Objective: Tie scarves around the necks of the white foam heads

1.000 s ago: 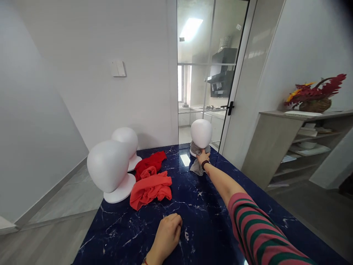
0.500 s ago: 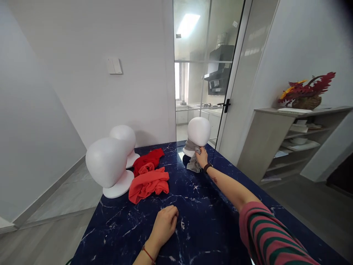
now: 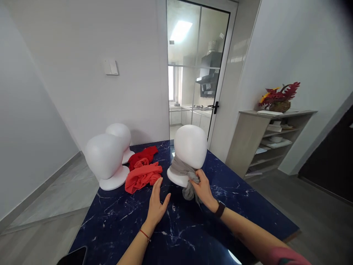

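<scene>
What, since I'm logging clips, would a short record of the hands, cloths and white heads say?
Left hand: open, fingertips near the coral cloth; contact unclear
Right hand: gripping the gray cloth
Gray cloth: around the neck of the right-side white head
At left: near white head, far white head
Red cloth: beyond the coral cloth
Surface: dark blue table

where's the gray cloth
Just right of center in the head view, the gray cloth wraps the neck of a white head, gripped by the right hand.
</scene>
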The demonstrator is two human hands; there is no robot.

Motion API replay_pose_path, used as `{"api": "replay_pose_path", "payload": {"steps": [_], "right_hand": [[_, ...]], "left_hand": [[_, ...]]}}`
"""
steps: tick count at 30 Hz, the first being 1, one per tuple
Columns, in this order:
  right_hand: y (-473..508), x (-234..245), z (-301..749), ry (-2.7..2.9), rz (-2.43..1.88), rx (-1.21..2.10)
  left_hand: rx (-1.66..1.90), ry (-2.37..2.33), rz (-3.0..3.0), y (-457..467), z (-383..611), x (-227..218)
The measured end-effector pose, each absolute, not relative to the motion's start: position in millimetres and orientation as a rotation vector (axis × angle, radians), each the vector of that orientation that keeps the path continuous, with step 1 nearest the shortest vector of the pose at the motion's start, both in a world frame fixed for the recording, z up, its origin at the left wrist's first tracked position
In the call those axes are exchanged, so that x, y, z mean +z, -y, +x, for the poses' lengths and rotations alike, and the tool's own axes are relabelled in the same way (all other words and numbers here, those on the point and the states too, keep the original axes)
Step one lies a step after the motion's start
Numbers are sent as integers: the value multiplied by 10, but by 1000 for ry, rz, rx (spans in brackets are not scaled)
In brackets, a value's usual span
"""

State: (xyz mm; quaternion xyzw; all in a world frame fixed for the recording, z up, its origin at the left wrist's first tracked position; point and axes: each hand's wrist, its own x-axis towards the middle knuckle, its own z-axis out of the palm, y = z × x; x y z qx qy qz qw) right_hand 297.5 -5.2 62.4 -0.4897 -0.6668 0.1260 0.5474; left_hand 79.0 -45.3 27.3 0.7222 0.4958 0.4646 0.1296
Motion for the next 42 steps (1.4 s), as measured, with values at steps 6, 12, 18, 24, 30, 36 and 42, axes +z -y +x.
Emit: {"api": "replay_pose_path", "payload": {"steps": [6, 12, 18, 24, 30, 36, 42], "right_hand": [[503, 430, 2619, 1700, -1099, 363], [615, 282, 2455, 1864, -1055, 445], [629, 313, 2489, 1929, -994, 540], [519, 283, 2583, 1822, -984, 693], [443, 213, 2599, 1777, -1058, 741], [474, 303, 2656, 1905, -1116, 644], [527, 391, 2765, 2144, -1107, 199]], "left_hand": [[1344, -1397, 2112, 455, 816, 243], [1446, -1298, 2032, 390, 717, 205], [1447, -1247, 1970, 366, 700, 159], [1464, -1267, 1984, 358, 699, 130], [1458, -1284, 2009, 351, 698, 132], [1448, -1287, 2001, 353, 694, 127], [1448, -1289, 2014, 350, 685, 118]]}}
